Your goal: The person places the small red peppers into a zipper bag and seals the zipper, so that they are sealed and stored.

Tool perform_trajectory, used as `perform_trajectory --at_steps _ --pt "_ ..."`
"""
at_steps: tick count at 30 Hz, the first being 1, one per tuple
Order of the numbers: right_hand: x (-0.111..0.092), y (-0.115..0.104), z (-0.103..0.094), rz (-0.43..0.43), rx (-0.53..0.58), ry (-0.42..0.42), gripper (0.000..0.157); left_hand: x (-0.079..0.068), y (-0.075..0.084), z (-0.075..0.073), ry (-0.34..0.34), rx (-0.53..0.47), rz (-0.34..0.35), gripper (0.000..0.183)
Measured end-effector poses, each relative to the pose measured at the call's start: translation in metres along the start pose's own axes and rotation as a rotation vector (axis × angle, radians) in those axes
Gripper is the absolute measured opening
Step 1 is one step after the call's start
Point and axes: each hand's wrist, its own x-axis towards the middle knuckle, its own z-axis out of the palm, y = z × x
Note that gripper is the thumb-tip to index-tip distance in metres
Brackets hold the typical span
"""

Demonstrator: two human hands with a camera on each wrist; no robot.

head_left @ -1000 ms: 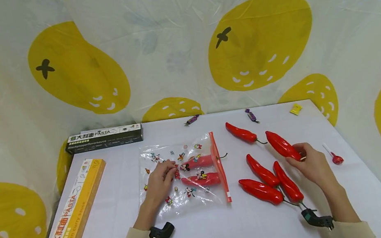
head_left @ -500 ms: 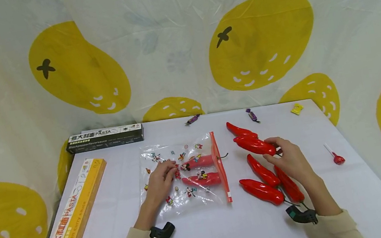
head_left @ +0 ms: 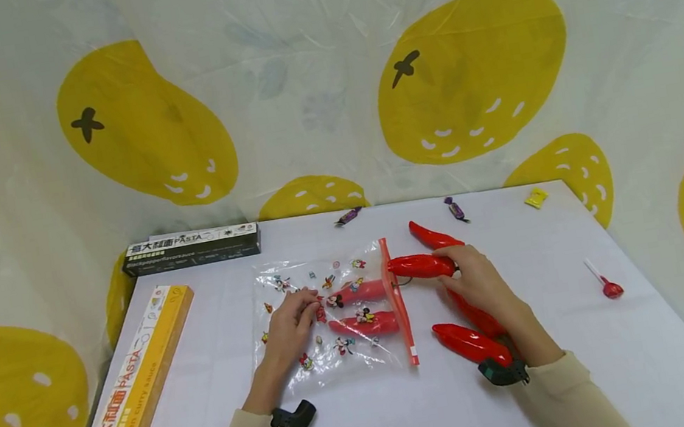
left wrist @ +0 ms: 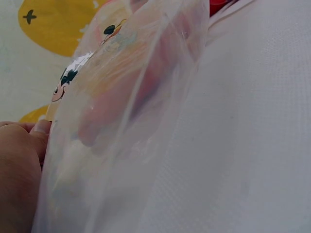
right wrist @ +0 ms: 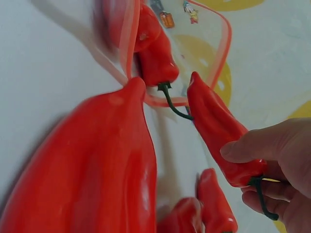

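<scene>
A clear zip bag [head_left: 355, 361] with cartoon prints and a red zip edge lies mid-table. Two red chili peppers [head_left: 369, 325] are inside it, and one's green stem pokes out past the edge. My left hand [head_left: 289, 330] pinches the bag's upper film, holding it raised off the table. In my right hand [head_left: 479, 280] is another red pepper [right wrist: 214, 128], gripped near its stem end, its tip at the bag's mouth [right wrist: 227, 43], which gapes in the right wrist view. Below the right forearm lie loose peppers [head_left: 467, 341], partly hidden by the arm and wrist camera.
One pepper [head_left: 431, 233] lies behind the right hand. A yellow pasta box [head_left: 140, 380] and a dark pasta box [head_left: 193, 250] stand at the left. Wrapped candies [head_left: 456, 209] line the back, with a yellow one [head_left: 536, 198]. A red lollipop [head_left: 610, 287] is at the right.
My right hand has carried the pepper leftward from the right side, over the other peppers, to the bag's red edge. The left hand has stayed on the bag.
</scene>
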Motion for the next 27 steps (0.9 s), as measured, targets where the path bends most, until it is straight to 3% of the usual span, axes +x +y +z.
perform_trajectory --at_steps 5,17,22,27 --pt "0.012 -0.011 0.011 -0.034 -0.001 -0.023 0.054 0.000 -0.001 0.000 0.019 -0.008 0.018 0.004" --pt "0.031 -0.033 0.047 -0.005 0.176 -0.088 0.042 0.001 -0.001 0.000 0.039 -0.025 0.042 0.005" --pt "0.031 -0.038 0.056 -0.036 0.158 -0.098 0.040 0.001 0.000 0.001 0.037 -0.011 0.041 0.005" --pt "0.031 -0.036 0.054 -0.030 0.146 -0.092 0.042 0.001 -0.001 0.000 0.028 0.004 0.019 0.005"
